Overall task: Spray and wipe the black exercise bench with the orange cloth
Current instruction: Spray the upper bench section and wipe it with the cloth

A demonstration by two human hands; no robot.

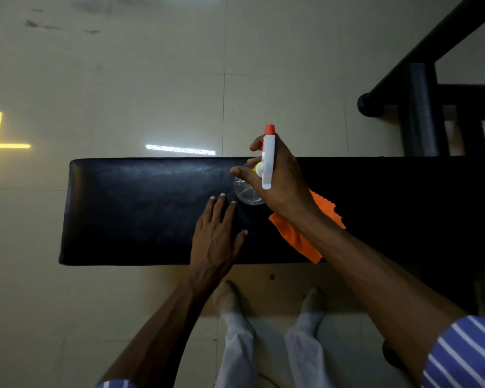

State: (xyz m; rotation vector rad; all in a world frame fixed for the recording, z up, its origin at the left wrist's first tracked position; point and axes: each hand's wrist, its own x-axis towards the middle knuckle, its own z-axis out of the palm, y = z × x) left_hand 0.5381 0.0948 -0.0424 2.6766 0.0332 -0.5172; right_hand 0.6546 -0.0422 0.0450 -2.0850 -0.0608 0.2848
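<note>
**Inspector:** State the position of the bench [140,211] at the time of inspection.

**Assistant:** The black padded bench ran across the view on a pale tiled floor [123,93]. Its left end was rounded and its right part lay in shadow.

**Inspector:** And the right hand [277,180]?

**Assistant:** It was above the middle of the bench, grasping the spray bottle [268,161]. The fingers [242,172] were curled round the neck below the white head, with 1 finger at the front near the trigger. The red nozzle pointed away from the person, toward the far edge. The clear bottle body showed below the hand; whether it touched the bench could not be told.

**Inspector:** The orange cloth [297,239]?

**Assistant:** It lay on the bench, under the right wrist and forearm, reaching to the near edge. Neither hand held it.

**Inspector:** The left hand [216,236]?

**Assistant:** It lay palm down on the bench, fingers straight and slightly spread, released and holding nothing. Its fingertips were just beside the bottle's base, to the left.

**Inspector:** Anything further?

**Assistant:** A black metal frame [420,107] stood at the upper right. The person's 2 feet [227,298] were on the floor at the near side.
</note>
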